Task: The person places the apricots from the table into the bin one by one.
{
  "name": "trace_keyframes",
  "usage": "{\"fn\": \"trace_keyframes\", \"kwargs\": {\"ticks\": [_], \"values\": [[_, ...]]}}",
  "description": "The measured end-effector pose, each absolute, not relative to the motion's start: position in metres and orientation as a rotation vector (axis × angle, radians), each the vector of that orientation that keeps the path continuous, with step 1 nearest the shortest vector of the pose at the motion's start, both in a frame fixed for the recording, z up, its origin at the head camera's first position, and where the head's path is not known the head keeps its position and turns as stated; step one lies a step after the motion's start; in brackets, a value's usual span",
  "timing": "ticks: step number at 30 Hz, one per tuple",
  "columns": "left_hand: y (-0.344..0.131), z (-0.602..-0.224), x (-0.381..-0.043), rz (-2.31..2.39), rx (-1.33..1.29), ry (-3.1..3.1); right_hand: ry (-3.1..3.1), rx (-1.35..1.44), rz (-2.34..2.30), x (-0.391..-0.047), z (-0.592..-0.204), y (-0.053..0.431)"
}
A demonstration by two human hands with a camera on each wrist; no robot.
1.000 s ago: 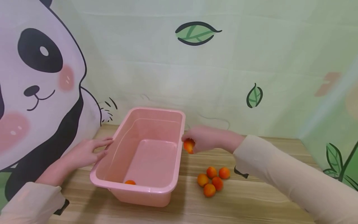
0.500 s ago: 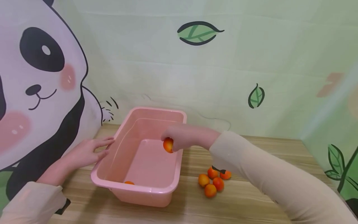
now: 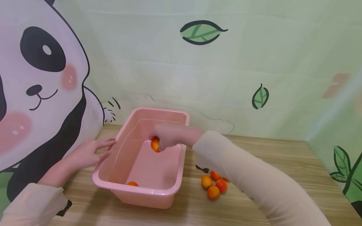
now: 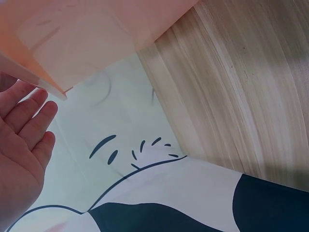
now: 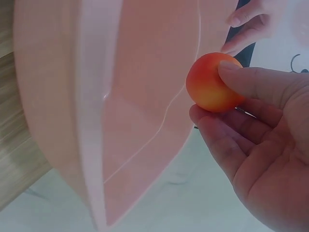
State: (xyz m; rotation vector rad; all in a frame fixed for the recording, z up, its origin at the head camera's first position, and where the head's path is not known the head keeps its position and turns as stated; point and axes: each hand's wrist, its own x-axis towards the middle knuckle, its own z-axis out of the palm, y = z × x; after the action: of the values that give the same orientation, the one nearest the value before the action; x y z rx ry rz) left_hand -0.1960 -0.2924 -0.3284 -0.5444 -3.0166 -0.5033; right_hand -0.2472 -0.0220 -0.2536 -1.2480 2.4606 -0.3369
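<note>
My right hand [image 3: 171, 135] is over the inside of a pink plastic basin [image 3: 141, 191]. It pinches a small round fruit [image 5: 212, 84], smooth and red-orange fading to yellow, between thumb and fingers. Below the hand, a second orange fruit [image 3: 132, 184] lies on the basin floor by the near wall, partly hidden by the rim. With relaxed, nearly straight fingers, my left hand [image 3: 86, 153] touches the basin's left rim; its fingertips [image 4: 50, 108] show right at the edge in the left wrist view. Several similar fruits [image 3: 213, 192] lie grouped on the table to the right.
The basin stands on a light wood-grain table [image 3: 268, 157]. Behind it hangs a pale green backdrop [image 3: 141, 62] with a printed panda [image 3: 51, 94] and leaves. My right sleeve [image 3: 240, 169] passes over the fruit group and covers part of it.
My right hand has carried its fruit leftward, from beside the basin's right wall across the rim to above the inside. The left hand stays at the left rim.
</note>
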Motion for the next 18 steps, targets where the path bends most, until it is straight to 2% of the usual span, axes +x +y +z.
{"fn": "trace_keyframes", "kwargs": {"ticks": [18], "values": [[-0.292, -0.327, -0.195, -0.531, -0.488, -3.044, 2.486, -1.177, -0.358, -0.256, -0.267, -0.056]]}}
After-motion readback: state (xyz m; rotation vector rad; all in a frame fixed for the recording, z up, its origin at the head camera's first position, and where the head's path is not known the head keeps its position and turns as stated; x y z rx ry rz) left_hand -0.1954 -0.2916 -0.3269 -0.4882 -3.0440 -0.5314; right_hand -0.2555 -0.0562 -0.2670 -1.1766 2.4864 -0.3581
